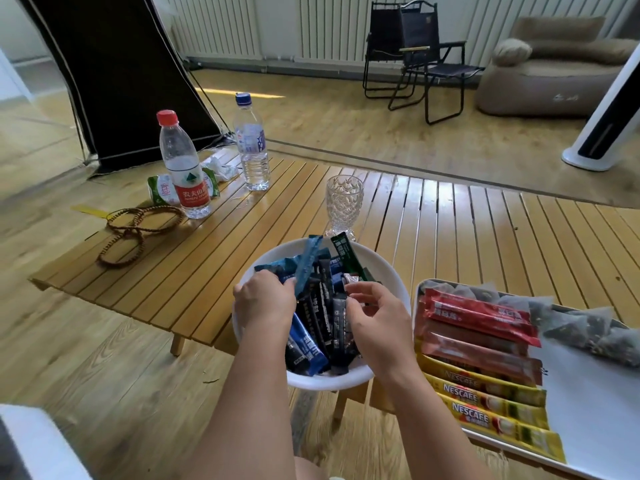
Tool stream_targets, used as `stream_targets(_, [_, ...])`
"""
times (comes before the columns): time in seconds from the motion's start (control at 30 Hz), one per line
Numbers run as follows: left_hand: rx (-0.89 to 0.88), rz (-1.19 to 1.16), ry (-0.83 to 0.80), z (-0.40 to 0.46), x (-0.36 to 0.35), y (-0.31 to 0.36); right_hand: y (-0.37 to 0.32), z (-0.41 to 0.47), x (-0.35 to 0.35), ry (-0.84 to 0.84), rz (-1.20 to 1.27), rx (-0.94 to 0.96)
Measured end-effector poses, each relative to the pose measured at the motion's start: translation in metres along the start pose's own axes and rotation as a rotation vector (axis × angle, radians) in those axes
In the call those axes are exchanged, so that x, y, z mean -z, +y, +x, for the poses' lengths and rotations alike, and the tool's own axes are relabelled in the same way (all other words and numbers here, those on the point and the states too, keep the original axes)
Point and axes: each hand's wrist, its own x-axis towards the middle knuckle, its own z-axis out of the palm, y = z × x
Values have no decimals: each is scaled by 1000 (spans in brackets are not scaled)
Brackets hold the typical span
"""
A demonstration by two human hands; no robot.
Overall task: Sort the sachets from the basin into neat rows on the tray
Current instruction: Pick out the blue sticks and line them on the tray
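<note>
Low slatted wooden table (433,220) on a wood-plank floor, white round plastic basin (391,271) at its near edge, part overhanging. Basin holds a loose heap of stick sachets (320,317), mostly black and dark blue, lying crosswise; one light blue stick sachet (307,265) stands tilted up at the left, one dark green stick sachet (343,252) sticks up over the far rim. Left hand (265,299) is inside the basin on the left, fingers curled, pinching the lower end of the light blue stick. Right hand (375,318) is over the basin's right side, fingers half curled above the black sticks; cannot tell whether it grips one. Just right of the basin, white rectangular tray (588,410) with sachets already laid in rows along its left side: red stick sachets (481,318) at the far end, brownish-red sticks (481,355) next, yellow Nescafe sticks (491,407) nearest. Clear pyramid tea bags (588,327) with dark leaves are piled along the tray's far right. Behind the basin, touching or just beside its far rim, clear cut-glass tumbler (344,202). Far left of table: red-capped water bottle (183,168), blue-capped water bottle (251,143), green-white packets (161,190) behind the red-capped one, brown bead string (138,230) looped near the corner. Background: black folding chairs (415,57), beige beanbag sofa (554,64), white tower fan (609,116), dark tent panel (121,71).
</note>
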Motion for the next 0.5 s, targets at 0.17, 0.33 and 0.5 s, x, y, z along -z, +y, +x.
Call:
stream_targets(0.17, [-83, -44, 202, 2, -4, 11, 5, 0, 0, -18, 67, -10])
stream_targets(0.33, [-187, 47, -89, 12, -18, 13, 11, 3, 7, -35, 124, -31])
stream_targets(0.5, [-163, 162, -108, 10, -16, 23, 11, 4, 11, -99, 159, -41])
